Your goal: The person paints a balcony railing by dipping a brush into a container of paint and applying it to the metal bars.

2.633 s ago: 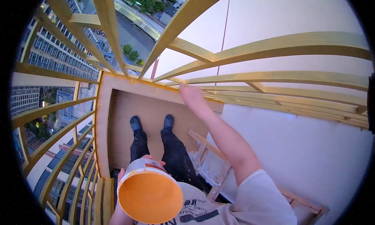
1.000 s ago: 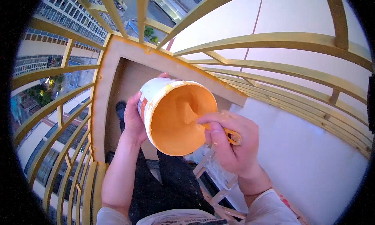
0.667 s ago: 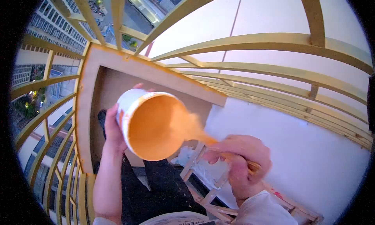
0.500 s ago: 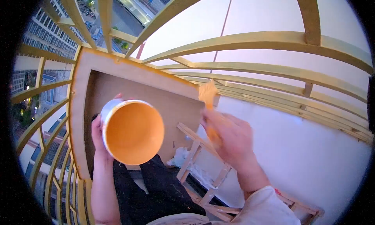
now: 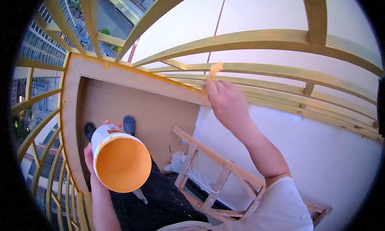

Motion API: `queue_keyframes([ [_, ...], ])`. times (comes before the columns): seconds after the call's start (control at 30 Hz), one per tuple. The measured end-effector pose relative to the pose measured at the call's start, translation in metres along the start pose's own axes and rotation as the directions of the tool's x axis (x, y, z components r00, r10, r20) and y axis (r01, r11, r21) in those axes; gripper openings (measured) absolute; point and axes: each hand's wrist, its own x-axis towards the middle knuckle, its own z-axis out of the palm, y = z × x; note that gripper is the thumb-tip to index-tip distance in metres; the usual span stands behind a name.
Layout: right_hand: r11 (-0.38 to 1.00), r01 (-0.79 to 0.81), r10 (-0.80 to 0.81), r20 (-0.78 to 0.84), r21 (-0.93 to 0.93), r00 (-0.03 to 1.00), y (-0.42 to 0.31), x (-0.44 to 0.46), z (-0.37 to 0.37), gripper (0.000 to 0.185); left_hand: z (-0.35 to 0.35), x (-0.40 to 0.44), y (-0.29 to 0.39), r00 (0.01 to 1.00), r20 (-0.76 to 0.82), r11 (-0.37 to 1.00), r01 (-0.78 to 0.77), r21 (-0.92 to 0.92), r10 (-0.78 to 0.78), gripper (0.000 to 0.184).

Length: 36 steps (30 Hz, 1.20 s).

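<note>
My left hand (image 5: 89, 155) is wrapped round the side of a white paint bucket (image 5: 123, 164). The bucket tilts towards me, and its inside is coated in orange. Higher up, my right hand (image 5: 230, 104) grips a paintbrush (image 5: 216, 71), its orange bristles pointing up. Most of the brush handle is hidden by the fist. The bristles overlap the yellow railing bars (image 5: 276, 70) from this angle; whether they touch cannot be made out. Below them runs a pale ledge (image 5: 136, 79) with an orange strip along its outer edge.
A wooden stepladder (image 5: 220, 179) leans near the white wall (image 5: 296, 155), with a crumpled plastic sheet (image 5: 176, 162) beside it. Two dark slippers (image 5: 129, 125) are on the brown floor (image 5: 116, 98). Past the bars at left are tall buildings (image 5: 44, 38) and a street far below.
My right hand has moved up with the paintbrush, towards the railing bars. The bucket in my left hand is lower and further left, and the slippers now show.
</note>
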Motion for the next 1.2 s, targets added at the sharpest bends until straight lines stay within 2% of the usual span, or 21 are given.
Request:
queue_keyframes([
  [0.07, 0.992, -0.100, 0.115, 0.212, -0.080, 0.971, 0.004, 0.002, 0.001, 0.021, -0.004, -0.002, 0.000, 0.999, 0.039, 0.999, 0.008, 0.042, -0.010, 0.090],
  [0.1, 0.992, -0.098, 0.112, 0.204, -0.079, 0.972, 0.002, 0.004, -0.001, 0.021, -0.005, -0.002, 0.000, 0.997, 0.069, 0.997, 0.019, 0.078, -0.024, 0.090],
  [0.17, 0.999, -0.044, 0.044, 0.029, -0.015, 0.999, -0.007, 0.006, -0.013, 0.014, 0.009, -0.005, 0.000, 0.998, 0.048, 0.997, 0.034, 0.076, -0.038, 0.091],
  [0.2, 0.999, -0.050, 0.050, 0.029, -0.019, 0.998, -0.005, 0.004, -0.014, 0.014, 0.009, -0.003, -0.001, 0.998, 0.045, 0.997, 0.039, 0.071, -0.042, 0.091],
  [0.27, 0.987, -0.119, 0.142, 0.247, -0.104, 0.959, 0.003, 0.001, -0.016, 0.013, 0.009, 0.000, -0.005, 0.998, 0.048, 0.997, 0.041, 0.064, -0.044, 0.091],
  [0.3, 0.988, -0.114, 0.137, 0.239, -0.109, 0.961, 0.005, 0.005, -0.017, 0.013, 0.010, 0.003, -0.008, 0.998, 0.037, 0.997, 0.052, 0.048, -0.054, 0.090],
  [0.33, 0.995, -0.050, 0.055, 0.051, -0.090, 0.997, 0.004, 0.008, -0.020, 0.011, 0.011, 0.004, -0.011, 0.997, 0.025, 0.997, 0.070, 0.031, -0.071, 0.090],
  [0.4, 0.996, 0.008, -0.019, -0.133, -0.084, 0.991, 0.006, 0.006, -0.025, 0.009, 0.021, 0.008, -0.012, 0.996, 0.033, 0.996, 0.083, 0.042, -0.085, 0.090],
  [0.47, 0.984, -0.119, 0.147, 0.218, -0.134, 0.965, 0.010, 0.005, -0.031, 0.013, 0.032, 0.011, -0.015, 0.993, 0.037, 0.993, 0.107, 0.049, -0.108, 0.092],
  [0.5, 0.984, -0.115, 0.142, 0.207, -0.137, 0.968, 0.009, 0.007, -0.034, 0.013, 0.032, 0.012, -0.019, 0.995, 0.026, 0.994, 0.100, 0.043, -0.101, 0.093],
  [0.57, 0.995, -0.060, 0.055, -0.060, -0.081, 0.997, 0.002, 0.007, -0.042, 0.011, 0.033, 0.013, -0.021, 0.987, 0.102, 0.992, 0.121, 0.033, -0.124, 0.093],
  [0.6, 0.995, -0.064, 0.059, -0.060, -0.083, 0.996, 0.003, 0.007, -0.046, 0.011, 0.036, 0.012, -0.023, 0.986, 0.104, 0.992, 0.124, 0.035, -0.127, 0.093],
  [0.67, 0.980, -0.149, 0.167, 0.139, -0.134, 0.976, 0.009, 0.008, -0.053, 0.011, 0.042, 0.011, -0.024, 0.985, 0.118, 0.992, 0.123, 0.040, -0.127, 0.092],
  [0.7, 0.980, -0.146, 0.164, 0.132, -0.137, 0.978, 0.010, 0.008, -0.055, 0.011, 0.043, 0.012, -0.025, 0.985, 0.124, 0.992, 0.116, 0.041, -0.121, 0.092],
  [0.77, 0.986, -0.078, 0.061, -0.117, -0.148, 0.991, 0.008, 0.004, -0.059, 0.009, 0.044, 0.008, -0.027, 0.986, 0.074, 0.989, 0.149, 0.006, -0.149, 0.090],
  [0.9, 0.987, -0.163, 0.163, -0.018, -0.003, 0.986, 0.008, 0.013, -0.045, 0.009, 0.036, 0.005, -0.029, 0.982, 0.114, 0.988, 0.154, -0.014, -0.151, 0.087],
  [0.97, 0.969, -0.135, 0.150, -0.057, 0.208, 0.987, -0.003, 0.017, 0.011, 0.005, 0.038, 0.003, -0.028, 0.981, 0.102, 0.985, 0.170, -0.019, -0.167, 0.087],
  [1.03, 0.943, -0.260, 0.244, 0.101, 0.205, 0.965, -0.005, 0.027, 0.070, 0.006, 0.034, 0.000, -0.026, 0.982, 0.091, 0.986, 0.164, 0.004, -0.164, 0.089],
  [1.07, 0.943, -0.262, 0.246, 0.098, 0.207, 0.964, -0.002, 0.032, 0.082, 0.006, 0.033, -0.003, -0.026, 0.983, 0.081, 0.986, 0.164, 0.012, -0.165, 0.090],
  [1.13, 0.928, -0.368, 0.371, 0.165, -0.052, 0.914, 0.002, 0.038, 0.098, 0.007, 0.026, -0.004, -0.027, 0.983, 0.084, 0.987, 0.161, 0.021, -0.162, 0.093],
  [1.2, 0.922, -0.386, 0.386, 0.125, -0.024, 0.914, 0.009, 0.033, 0.041, 0.009, 0.022, -0.007, -0.024, 0.984, 0.060, 0.986, 0.166, 0.025, -0.168, 0.094],
])
